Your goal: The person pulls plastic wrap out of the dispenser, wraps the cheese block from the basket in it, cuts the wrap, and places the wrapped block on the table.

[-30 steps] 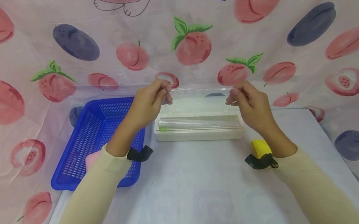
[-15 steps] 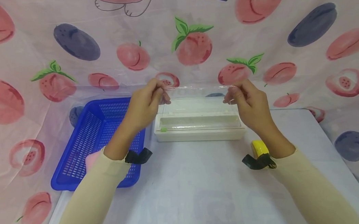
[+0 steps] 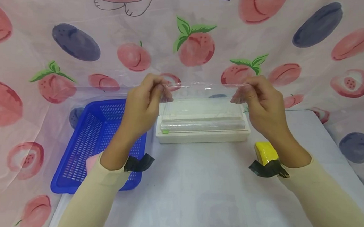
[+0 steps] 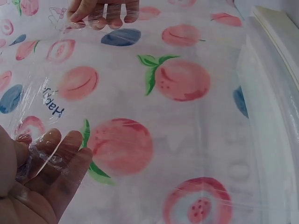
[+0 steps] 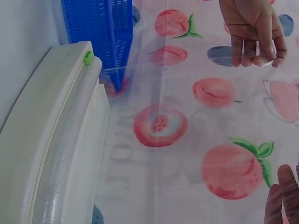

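Note:
A sheet of clear plastic wrap (image 3: 201,99) stretches between my two hands above a white dispenser box (image 3: 203,139). It runs down to the shiny wrap roll (image 3: 203,125), which sits high in the box's open trough. My left hand (image 3: 142,102) pinches the sheet's left corner between thumb and forefinger; in the left wrist view, film bunches at the left thumb (image 4: 21,154). The right corner is pinched by my right hand (image 3: 265,104). In the right wrist view, only fingers (image 5: 280,200) of the right hand show. A small green slider (image 3: 165,132) sits at the box's left front.
Left of the box stands a blue plastic basket (image 3: 102,103), with a pink item (image 3: 91,162) partly hidden by the left sleeve. A yellow object (image 3: 265,152) lies on the white table (image 3: 196,184) near the right wrist. A fruit-print cloth (image 3: 112,22) hangs behind.
Both hands have risen slightly and spread a little farther apart with the wrap. The roll, lower in the trough half a second ago, now sits higher. The basket and box stay put.

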A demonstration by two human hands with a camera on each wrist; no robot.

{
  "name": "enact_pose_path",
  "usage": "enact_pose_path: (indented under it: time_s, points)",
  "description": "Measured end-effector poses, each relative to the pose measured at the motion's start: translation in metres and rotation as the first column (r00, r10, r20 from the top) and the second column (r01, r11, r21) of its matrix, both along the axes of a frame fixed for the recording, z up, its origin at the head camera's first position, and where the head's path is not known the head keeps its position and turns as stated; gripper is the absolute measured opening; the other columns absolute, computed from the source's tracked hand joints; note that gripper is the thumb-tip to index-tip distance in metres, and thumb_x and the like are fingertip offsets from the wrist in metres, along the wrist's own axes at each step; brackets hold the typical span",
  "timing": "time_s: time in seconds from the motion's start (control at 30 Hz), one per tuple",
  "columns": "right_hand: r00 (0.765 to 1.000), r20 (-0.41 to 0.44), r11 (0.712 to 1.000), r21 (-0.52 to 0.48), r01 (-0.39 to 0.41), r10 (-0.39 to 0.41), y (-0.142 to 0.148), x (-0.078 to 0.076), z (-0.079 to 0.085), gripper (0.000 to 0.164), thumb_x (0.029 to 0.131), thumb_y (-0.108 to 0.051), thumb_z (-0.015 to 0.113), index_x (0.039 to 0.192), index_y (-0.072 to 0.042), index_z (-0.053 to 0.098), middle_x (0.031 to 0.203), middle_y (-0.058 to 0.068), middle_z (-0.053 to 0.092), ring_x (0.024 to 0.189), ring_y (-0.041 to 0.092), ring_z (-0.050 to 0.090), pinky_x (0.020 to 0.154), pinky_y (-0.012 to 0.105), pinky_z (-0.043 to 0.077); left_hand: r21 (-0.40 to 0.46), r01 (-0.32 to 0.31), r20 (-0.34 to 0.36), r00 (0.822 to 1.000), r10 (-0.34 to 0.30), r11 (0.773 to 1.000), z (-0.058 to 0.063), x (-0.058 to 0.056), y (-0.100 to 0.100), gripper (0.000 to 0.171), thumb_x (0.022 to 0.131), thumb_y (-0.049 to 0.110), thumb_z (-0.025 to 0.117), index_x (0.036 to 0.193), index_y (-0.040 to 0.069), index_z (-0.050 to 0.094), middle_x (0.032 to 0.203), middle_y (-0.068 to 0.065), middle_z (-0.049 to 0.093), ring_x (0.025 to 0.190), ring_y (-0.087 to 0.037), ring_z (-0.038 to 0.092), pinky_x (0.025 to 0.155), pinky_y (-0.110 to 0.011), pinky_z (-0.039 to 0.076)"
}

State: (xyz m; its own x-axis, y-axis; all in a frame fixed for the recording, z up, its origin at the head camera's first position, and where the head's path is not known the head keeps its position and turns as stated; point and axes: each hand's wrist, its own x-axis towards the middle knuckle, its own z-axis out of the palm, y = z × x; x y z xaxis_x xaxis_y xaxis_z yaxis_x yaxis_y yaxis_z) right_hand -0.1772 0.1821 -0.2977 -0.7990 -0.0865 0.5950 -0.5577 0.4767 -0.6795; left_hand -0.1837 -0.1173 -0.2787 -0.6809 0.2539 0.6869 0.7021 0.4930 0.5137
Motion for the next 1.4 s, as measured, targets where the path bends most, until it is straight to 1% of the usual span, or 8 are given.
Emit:
enact_pose_path:
  time_s: [0.13,0.37,0.53,0.83,0.97,1.1,1.27,1.4]
  points:
    - [1.000,-0.003,1.000,-0.007,-0.008,0.008,-0.001,-0.002,-0.002,0.020,0.106,-0.018,0.053,0.111,0.000,0.062,0.088,0.004,0.069,0.086,0.004,0.066,0.084,0.014,0.053,0.002,-0.019,-0.002,1.000,0.019,1.000,0.001,-0.001,0.001,0.015,0.106,0.003,0.047,0.108,-0.003,0.061,0.085,-0.011,0.071,0.080,-0.021,0.072,0.079,-0.034,0.060]
    - [0.996,0.084,0.999,0.032,-0.010,0.008,0.001,-0.013,-0.016,0.022,0.107,-0.023,0.051,0.112,-0.004,0.062,0.092,0.005,0.071,0.089,0.002,0.064,0.086,0.011,0.051,-0.047,-0.016,0.057,0.998,0.018,0.999,-0.006,-0.007,0.003,0.015,0.106,0.003,0.048,0.107,-0.003,0.061,0.086,-0.012,0.073,0.081,-0.023,0.072,0.078,-0.036,0.060]
    - [0.998,0.057,1.000,0.014,0.009,-0.010,0.003,-0.008,-0.011,0.024,0.107,-0.023,0.052,0.113,-0.002,0.062,0.090,0.002,0.070,0.086,0.003,0.066,0.083,0.012,0.053,-0.015,-0.043,0.086,0.995,0.044,0.999,-0.001,-0.003,0.003,0.015,0.107,0.005,0.047,0.108,-0.001,0.061,0.086,-0.011,0.072,0.083,-0.021,0.073,0.077,-0.035,0.060]
    - [0.999,-0.034,0.997,-0.061,-0.040,0.038,-0.005,0.010,0.008,0.017,0.106,-0.010,0.051,0.111,0.003,0.061,0.088,-0.002,0.067,0.085,0.006,0.067,0.083,0.016,0.053,0.001,0.010,-0.055,0.998,-0.010,1.000,0.017,0.011,0.004,0.017,0.107,0.004,0.045,0.107,-0.003,0.060,0.088,-0.012,0.073,0.082,-0.018,0.074,0.082,-0.030,0.061]
    - [0.995,-0.068,0.995,-0.065,-0.080,0.075,-0.006,0.021,0.012,0.014,0.105,-0.006,0.052,0.107,0.005,0.061,0.089,0.000,0.068,0.085,0.006,0.068,0.083,0.017,0.054,-0.017,0.045,-0.105,0.993,-0.047,0.999,0.019,0.021,0.005,0.015,0.106,0.002,0.046,0.107,-0.003,0.061,0.087,-0.011,0.073,0.081,-0.018,0.074,0.076,-0.026,0.059]
    - [0.991,-0.069,0.992,-0.035,-0.120,0.118,0.001,0.033,0.008,0.011,0.103,-0.001,0.053,0.106,0.006,0.061,0.089,-0.003,0.069,0.086,0.005,0.067,0.083,0.016,0.054,-0.066,0.066,-0.098,0.993,-0.072,0.996,0.016,0.036,0.003,0.014,0.105,0.000,0.047,0.108,-0.001,0.061,0.087,-0.009,0.074,0.082,-0.018,0.073,0.066,-0.023,0.051]
    - [0.966,-0.112,0.972,-0.008,-0.234,0.231,0.018,0.048,-0.010,0.011,0.102,0.000,0.055,0.102,0.008,0.062,0.094,-0.006,0.071,0.092,0.003,0.067,0.086,0.012,0.052,-0.135,0.091,0.014,0.996,-0.090,0.987,0.005,0.061,-0.001,0.012,0.103,0.001,0.053,0.109,0.002,0.063,0.092,-0.006,0.074,0.075,-0.013,0.064,0.063,-0.023,0.048]
    - [0.936,-0.096,0.941,0.030,-0.336,0.337,0.031,0.063,-0.030,0.011,0.102,-0.002,0.057,0.101,0.006,0.065,0.103,-0.002,0.073,0.096,0.005,0.067,0.090,0.011,0.052,-0.215,0.170,0.114,0.982,-0.148,0.962,-0.014,0.087,-0.007,0.015,0.100,-0.001,0.057,0.110,0.007,0.065,0.098,-0.004,0.074,0.080,-0.012,0.064,0.070,-0.025,0.056]
